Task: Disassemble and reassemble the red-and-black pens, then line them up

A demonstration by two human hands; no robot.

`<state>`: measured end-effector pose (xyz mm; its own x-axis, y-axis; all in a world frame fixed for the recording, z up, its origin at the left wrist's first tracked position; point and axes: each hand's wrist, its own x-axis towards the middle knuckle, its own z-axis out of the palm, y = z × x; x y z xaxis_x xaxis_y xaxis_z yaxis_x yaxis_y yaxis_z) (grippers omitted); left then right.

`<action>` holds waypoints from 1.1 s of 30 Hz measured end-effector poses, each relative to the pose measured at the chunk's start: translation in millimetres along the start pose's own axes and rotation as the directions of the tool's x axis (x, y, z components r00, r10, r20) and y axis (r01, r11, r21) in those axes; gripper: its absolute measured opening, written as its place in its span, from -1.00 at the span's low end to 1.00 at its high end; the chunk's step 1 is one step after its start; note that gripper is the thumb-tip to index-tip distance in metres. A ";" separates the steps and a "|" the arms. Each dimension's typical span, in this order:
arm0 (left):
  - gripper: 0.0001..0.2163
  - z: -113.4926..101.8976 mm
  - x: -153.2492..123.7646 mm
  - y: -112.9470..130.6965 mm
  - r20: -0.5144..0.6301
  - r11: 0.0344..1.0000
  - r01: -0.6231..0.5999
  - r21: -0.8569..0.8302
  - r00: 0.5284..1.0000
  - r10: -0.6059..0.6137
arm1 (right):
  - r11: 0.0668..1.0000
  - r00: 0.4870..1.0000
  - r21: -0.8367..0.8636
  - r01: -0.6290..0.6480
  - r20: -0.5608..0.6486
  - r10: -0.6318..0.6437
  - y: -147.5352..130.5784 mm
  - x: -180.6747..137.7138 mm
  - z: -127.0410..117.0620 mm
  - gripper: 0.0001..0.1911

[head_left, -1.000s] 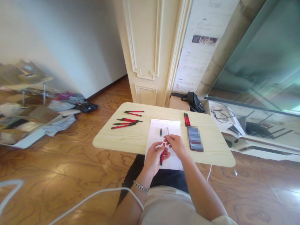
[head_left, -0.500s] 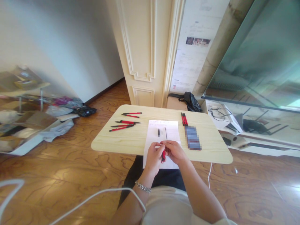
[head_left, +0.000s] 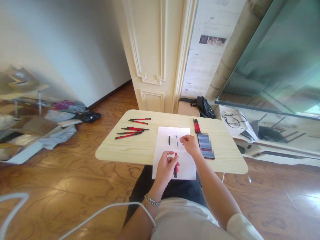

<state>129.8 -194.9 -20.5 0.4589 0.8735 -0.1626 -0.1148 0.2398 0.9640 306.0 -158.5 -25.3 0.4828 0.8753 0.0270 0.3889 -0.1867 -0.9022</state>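
Observation:
My left hand (head_left: 166, 166) is closed around a red pen barrel (head_left: 175, 165), held upright over the near end of a white sheet of paper (head_left: 165, 136). My right hand (head_left: 190, 144) hovers farther up the sheet, fingers curled in a pinch just right of a thin refill (head_left: 177, 141) and a small black pen part (head_left: 169, 140); whether it holds anything I cannot make out. Both hands are over a light wooden table (head_left: 140, 148).
Several red-and-black pens (head_left: 131, 129) lie at the table's left. A few more pens (head_left: 196, 126) lie beside a phone (head_left: 205, 150) on the right. A black bag (head_left: 205, 107) sits behind the table. Clutter (head_left: 37, 130) covers the floor at left.
My hands were together on the red barrel; now the right hand has left it and moved up toward the small parts on the paper. The left hand keeps the barrel.

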 end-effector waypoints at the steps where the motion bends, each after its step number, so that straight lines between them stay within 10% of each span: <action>1: -0.63 -0.9 0.9 -0.5 -0.006 1.000 -0.002 0.002 1.000 0.002 | 0.993 1.000 -0.116 0.015 -0.013 -0.016 1.0 6.8 -0.3 -0.81; 11: -0.56 -10.8 8.2 -0.9 -0.064 1.000 -0.001 0.019 0.998 0.002 | 0.846 0.993 -0.523 0.102 0.007 -0.116 7.1 16.3 14.8 -0.77; 18: -0.63 -12.2 9.9 2.1 -0.117 0.997 -0.003 0.072 0.993 0.011 | 0.971 0.989 -0.222 0.092 -0.096 -0.116 -13.5 -6.8 -3.8 -0.73; 27: -0.71 -6.5 12.4 9.3 -0.177 0.969 -0.151 0.194 0.966 0.186 | 0.982 0.981 0.164 0.096 0.152 -0.121 -23.2 -90.4 -2.2 -0.82; 33: -0.66 -5.7 16.1 6.6 -0.149 0.978 -0.123 0.171 0.978 0.149 | 0.982 0.989 0.172 0.078 0.108 -0.097 -19.9 -72.2 -9.3 -0.81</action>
<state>131.3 -176.9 -17.9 0.3006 0.9526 -0.0465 -0.0184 0.0546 0.9983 270.7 -222.1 -5.3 0.3553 0.9323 0.0678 0.2841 -0.0385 -0.9580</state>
